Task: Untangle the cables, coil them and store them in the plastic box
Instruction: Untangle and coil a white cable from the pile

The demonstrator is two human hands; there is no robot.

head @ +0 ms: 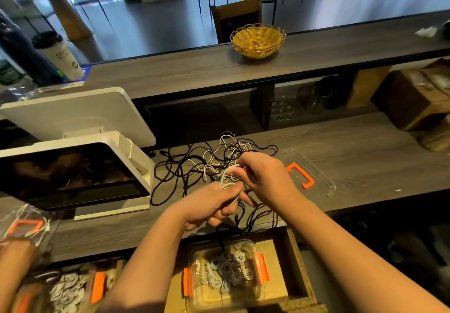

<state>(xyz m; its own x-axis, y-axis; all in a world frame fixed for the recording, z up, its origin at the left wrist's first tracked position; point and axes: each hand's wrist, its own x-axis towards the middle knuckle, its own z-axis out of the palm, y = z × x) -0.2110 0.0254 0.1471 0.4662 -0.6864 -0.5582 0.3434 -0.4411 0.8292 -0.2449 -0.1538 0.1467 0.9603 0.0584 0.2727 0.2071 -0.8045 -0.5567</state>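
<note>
- Two kinds of cable lie knotted together on the counter, black and white; going from the left, the black loops [170, 166] spread loose beside the white terminal [80, 174], well apart from one another, so I judge them the easier end to free.
- The tangle [233, 152] thickens toward the middle, thin cords crossing over and under; light and limp, I think they will sag and snag rather than slide if pulled hard.
- My left hand [214, 205] is curled round a small bundle of white cable [227, 183], fingers closed on the turns.
- My right hand [260, 174] pinches the same white strand just above, thumb and fingertips together, feeding it toward the bundle.
- I would hold the coil by its turns, not by a plug, since the cord looks soft and springy.
- The clear lid [306, 171] with an orange clip lies right of the tangle.
- The plastic box [246, 295] sits below the counter edge, already holding coils.
</note>
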